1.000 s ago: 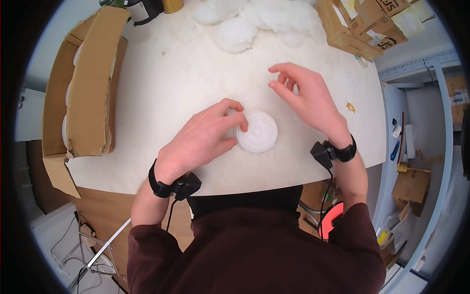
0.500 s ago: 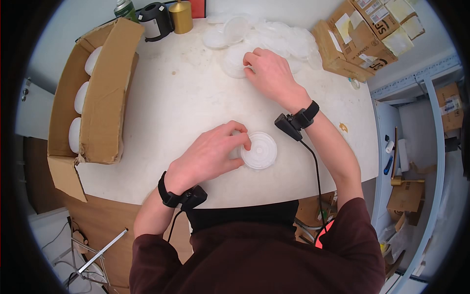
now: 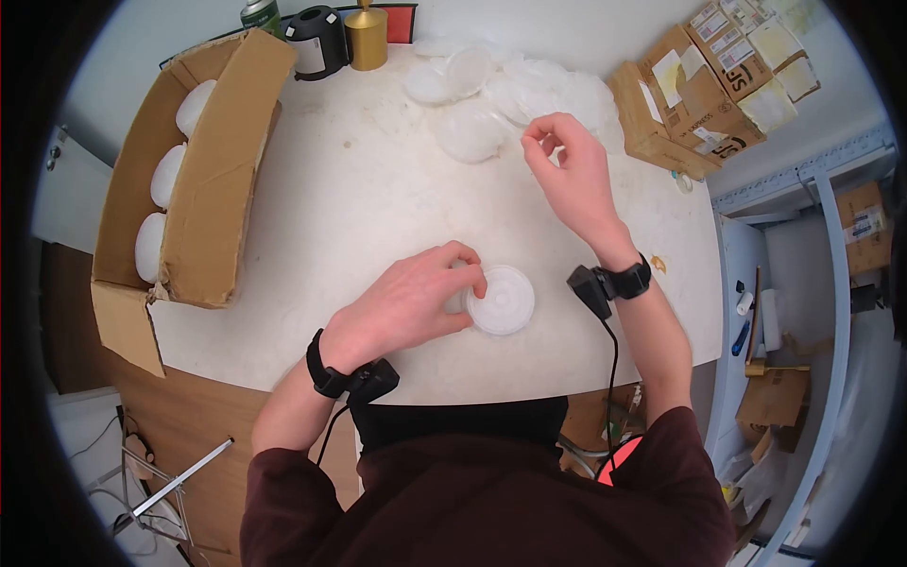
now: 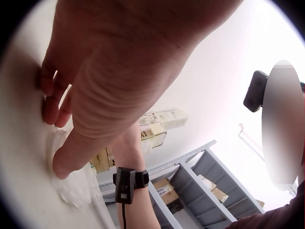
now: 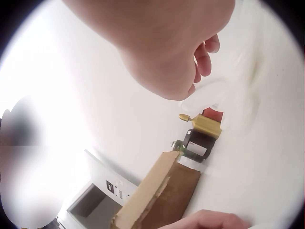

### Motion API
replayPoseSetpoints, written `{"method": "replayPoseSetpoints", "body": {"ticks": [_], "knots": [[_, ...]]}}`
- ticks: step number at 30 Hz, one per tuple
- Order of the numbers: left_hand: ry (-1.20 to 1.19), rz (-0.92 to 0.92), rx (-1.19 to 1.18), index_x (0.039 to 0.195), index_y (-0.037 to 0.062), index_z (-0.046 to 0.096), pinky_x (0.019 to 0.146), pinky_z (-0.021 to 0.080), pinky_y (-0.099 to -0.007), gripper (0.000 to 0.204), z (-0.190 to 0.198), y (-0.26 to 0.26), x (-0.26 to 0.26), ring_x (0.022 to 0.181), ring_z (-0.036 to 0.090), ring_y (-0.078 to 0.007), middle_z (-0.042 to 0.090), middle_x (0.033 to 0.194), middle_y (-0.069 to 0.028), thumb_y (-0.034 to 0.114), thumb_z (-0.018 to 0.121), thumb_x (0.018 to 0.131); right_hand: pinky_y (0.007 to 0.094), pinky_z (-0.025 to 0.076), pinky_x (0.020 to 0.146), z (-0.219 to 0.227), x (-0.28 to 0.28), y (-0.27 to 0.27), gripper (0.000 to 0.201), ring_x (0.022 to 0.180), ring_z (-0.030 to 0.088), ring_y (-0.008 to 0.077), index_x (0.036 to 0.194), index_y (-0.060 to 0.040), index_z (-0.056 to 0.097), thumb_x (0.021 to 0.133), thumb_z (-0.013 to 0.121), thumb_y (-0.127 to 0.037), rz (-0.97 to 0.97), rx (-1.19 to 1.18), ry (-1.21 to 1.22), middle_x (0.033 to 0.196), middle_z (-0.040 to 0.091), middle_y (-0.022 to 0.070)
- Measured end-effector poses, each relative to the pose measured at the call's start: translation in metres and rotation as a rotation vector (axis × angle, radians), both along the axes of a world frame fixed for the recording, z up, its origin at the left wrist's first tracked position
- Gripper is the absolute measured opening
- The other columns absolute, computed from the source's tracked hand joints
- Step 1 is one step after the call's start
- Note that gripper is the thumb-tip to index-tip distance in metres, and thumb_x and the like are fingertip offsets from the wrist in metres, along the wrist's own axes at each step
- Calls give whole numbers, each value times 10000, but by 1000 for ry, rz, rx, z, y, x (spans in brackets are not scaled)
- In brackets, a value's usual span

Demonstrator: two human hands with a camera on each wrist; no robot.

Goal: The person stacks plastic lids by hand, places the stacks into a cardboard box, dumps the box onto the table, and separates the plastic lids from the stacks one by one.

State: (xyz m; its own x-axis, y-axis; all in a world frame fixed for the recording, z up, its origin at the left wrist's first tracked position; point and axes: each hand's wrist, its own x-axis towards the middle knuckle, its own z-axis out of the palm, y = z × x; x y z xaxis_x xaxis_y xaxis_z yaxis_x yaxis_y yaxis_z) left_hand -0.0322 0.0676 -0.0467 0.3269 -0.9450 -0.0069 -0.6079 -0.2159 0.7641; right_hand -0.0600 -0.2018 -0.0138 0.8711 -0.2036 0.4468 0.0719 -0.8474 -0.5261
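A round, translucent white plastic lid [image 3: 501, 300] with concentric rings lies flat on the table before the person. At its left edge is the left hand [image 3: 411, 298], index fingertip bent over the rim and thumb against the near side. In the left wrist view the thumb [image 4: 66, 160] overlaps some crumpled-looking clear plastic [image 4: 76, 188]. Farther back, the right hand [image 3: 574, 175] hovers with loosely curled fingers and nothing visible in them. It is nearest to a heap of clear round plastic pieces [image 3: 472, 132], which also shows beyond its fingertips in the right wrist view.
On the left, a long cardboard box [image 3: 213, 189] holds several white rounded things [image 3: 168, 177]. Behind it stand a green can [image 3: 262, 17], a black container [image 3: 317, 42] and a gold can [image 3: 367, 40]. Cardboard boxes [image 3: 675, 104] fill the back right corner; a grey shelf [image 3: 812, 246] stands beyond the table.
The right hand moved left over the clear plastic heap, then drew back to the right, away from it. The left hand stays at the lid. The head view has shifted a little.
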Motion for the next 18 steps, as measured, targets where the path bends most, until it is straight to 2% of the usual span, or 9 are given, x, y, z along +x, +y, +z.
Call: {"method": "replayPoseSetpoints", "body": {"ticks": [2, 3, 5, 6, 8, 10, 11, 14, 18], "knots": [[10, -10, -11, 1119, 116, 704, 998, 558, -423, 264, -2, 2, 0, 1189, 675, -337, 633, 1412, -94, 133, 836, 892, 308, 519, 761, 5, -28, -3, 73, 858, 619, 113, 1018, -69, 670, 1065, 672, -125, 24, 488, 131, 976, 675, -3], [31, -9, -26, 1136, 112, 714, 997, 557, -423, 250, 0, 3, 1, 1178, 680, -340, 638, 1417, -103, 149, 824, 914, 308, 519, 761, 8, -44, -1, 73, 858, 619, 113, 1018, -69, 670, 1065, 672, -125, 18, 490, 142, 976, 675, -3], [64, -15, -36, 1153, 108, 725, 996, 556, -424, 240, 2, 4, 4, 1168, 684, -342, 644, 1422, -111, 164, 813, 937, 270, 486, 811, 14, -76, 3, 65, 881, 579, 73, 1068, -87, 654, 1100, 635, -140, 75, 861, 295, 986, 632, -46], [81, 19, -52, 1172, 95, 730, 977, 555, -404, 209, 2, 4, 5, 1117, 689, -305, 671, 1351, -110, 174, 771, 983, 270, 486, 811, 10, -91, 3, 65, 881, 579, 73, 1068, -87, 654, 1100, 635, -140, 63, 870, 305, 986, 632, -46], [112, 42, -57, 1191, 81, 735, 958, 554, -385, 191, 7, 1, 8, 1066, 694, -269, 698, 1280, -109, 183, 729, 1030, 264, 463, 863, -1, -117, 4, 57, 897, 558, 81, 1126, -90, 638, 1105, 622, -140, 184, 1324, 352, 989, 626, -39], [316, 247, -63, 1233, 64, 734, 895, 553, -353, 230, 12, -4, 10, 978, 692, -235, 754, 1096, -82, 225, 627, 1108, 269, 460, 869, -7, -135, 12, 65, 905, 547, 84, 1141, -89, 632, 1107, 618, -143, 180, 1433, 356, 994, 620, -36], [446, 269, -198, 1295, 49, 718, 860, 532, -318, 269, 5, -7, 9, 910, 635, -163, 739, 971, -43, 222, 585, 1138, 274, 456, 875, -10, -143, 17, 75, 914, 537, 87, 1155, -88, 627, 1109, 615, -146, 197, 1529, 353, 998, 615, -32], [559, 281, -199, 1334, 24, 701, 854, 476, -275, 305, 16, -7, 3, 905, 573, -106, 667, 975, 20, 229, 558, 1159, 277, 457, 882, -18, -148, 24, 96, 921, 534, 88, 1171, -88, 625, 1110, 627, -162, 155, 1567, 379, 1010, 618, -32], [405, 253, -102, 1365, 44, 697, 845, 457, -254, 303, 7, -11, -2, 889, 559, -72, 632, 948, 47, 203, 666, 1110, 275, 457, 886, -26, -149, 26, 140, 937, 550, 88, 1216, -77, 632, 1110, 633, -169, 128, 1483, 412, 1037, 646, -28]]}}
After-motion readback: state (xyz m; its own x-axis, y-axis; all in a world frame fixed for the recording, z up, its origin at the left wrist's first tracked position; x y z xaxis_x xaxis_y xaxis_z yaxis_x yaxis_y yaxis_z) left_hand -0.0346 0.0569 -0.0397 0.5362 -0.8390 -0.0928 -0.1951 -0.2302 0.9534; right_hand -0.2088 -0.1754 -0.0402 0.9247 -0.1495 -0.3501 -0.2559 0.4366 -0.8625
